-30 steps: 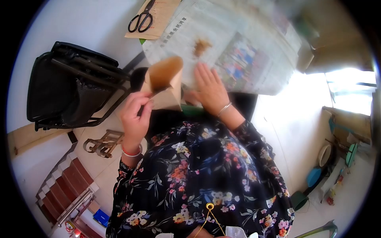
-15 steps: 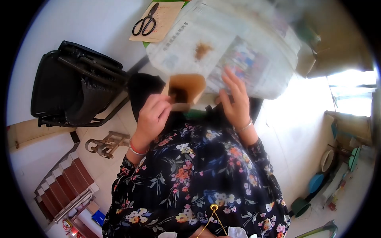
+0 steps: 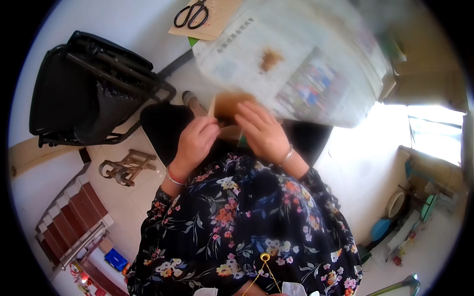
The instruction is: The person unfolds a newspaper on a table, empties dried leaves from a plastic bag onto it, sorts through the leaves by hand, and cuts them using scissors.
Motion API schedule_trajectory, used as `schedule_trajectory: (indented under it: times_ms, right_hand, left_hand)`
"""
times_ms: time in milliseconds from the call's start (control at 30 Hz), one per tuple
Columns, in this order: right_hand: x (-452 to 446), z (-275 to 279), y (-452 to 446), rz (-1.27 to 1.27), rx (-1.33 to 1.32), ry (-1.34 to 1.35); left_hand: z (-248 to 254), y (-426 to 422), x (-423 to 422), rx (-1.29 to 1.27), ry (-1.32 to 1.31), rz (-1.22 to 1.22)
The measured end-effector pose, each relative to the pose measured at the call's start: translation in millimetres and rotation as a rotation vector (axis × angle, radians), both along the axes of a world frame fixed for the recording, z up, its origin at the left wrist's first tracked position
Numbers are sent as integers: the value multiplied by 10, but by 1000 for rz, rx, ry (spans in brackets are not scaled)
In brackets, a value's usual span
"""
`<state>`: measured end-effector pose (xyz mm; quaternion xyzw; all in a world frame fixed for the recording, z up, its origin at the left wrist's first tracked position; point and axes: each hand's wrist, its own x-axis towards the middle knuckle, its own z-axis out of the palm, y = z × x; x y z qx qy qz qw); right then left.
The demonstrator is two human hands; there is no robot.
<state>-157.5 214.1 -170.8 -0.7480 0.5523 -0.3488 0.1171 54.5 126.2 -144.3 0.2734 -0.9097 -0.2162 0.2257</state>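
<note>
A brown paper bag, its opening facing up, is held over my lap at the table's near edge. My left hand is closed, thumb and fingers pinching the bag's left edge. Across the bag's right side lies my right hand, fingers stretched out and slightly blurred; they cover part of the opening. What the bag contains is hidden. On the newspaper beyond it sits a small heap of brown powder or crumbs.
Black-handled scissors lie on a sheet of brown paper at the far left of the table. A folded black chair leans by the wall. A small wooden stool stands on the floor at left.
My right hand has moved left from beside the bag onto its right side. My left hand keeps its pinch on the bag's edge. The view has shifted slightly.
</note>
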Motion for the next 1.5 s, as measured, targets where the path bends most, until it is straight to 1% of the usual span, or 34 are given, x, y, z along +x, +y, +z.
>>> schedule_trajectory:
  times_ms: [100, 167, 300, 467, 567, 700, 800, 900, 1000, 1100, 1200, 1300, 1400, 1500]
  right_hand:
    - [34, -7, -94, 32, 16, 35]
    - [30, -41, -160, 36, 9, 0]
    - [-19, 1, -160, 34, 26, -5]
    - [30, 26, -170, 56, 12, -101]
    - [104, 28, -207, 69, 59, -197]
    - [151, -154, -270, 83, 115, -267]
    - [152, -231, -264, 67, 135, -313]
    - [116, -357, -258, 72, 144, -341]
    - [132, -483, -230, -9, 197, -295]
    - [155, -641, -246, -50, 259, -248]
    - [141, -627, -322, -101, 542, -284]
    - [103, -434, -346, -81, 726, -275]
    - [75, -249, -162, -57, 653, -297]
    - [70, -183, -1, -13, 379, -419]
  left_hand:
    - [17, 6, 15, 26, 34, 23]
    - [-15, -13, 25, 38, 57, 45]
    - [116, -82, -25, 51, 11, 5]
    - [385, -189, 31, -48, -33, -59]
    - [438, -243, 73, -25, -88, -59]
    - [327, -317, 87, 79, -153, -69]
    - [253, -337, 52, 120, -146, -49]
    - [191, -377, 7, 59, -80, -56]
    - [103, -482, 7, 156, -106, -55]
    - [10, -593, -83, 222, -55, -16]
    - [14, -764, -186, 192, -74, -112]
    - [132, -813, -268, 263, -130, -206]
    - [169, -745, -227, 165, -177, -214]
    - [129, -745, -213, 180, -145, -147]
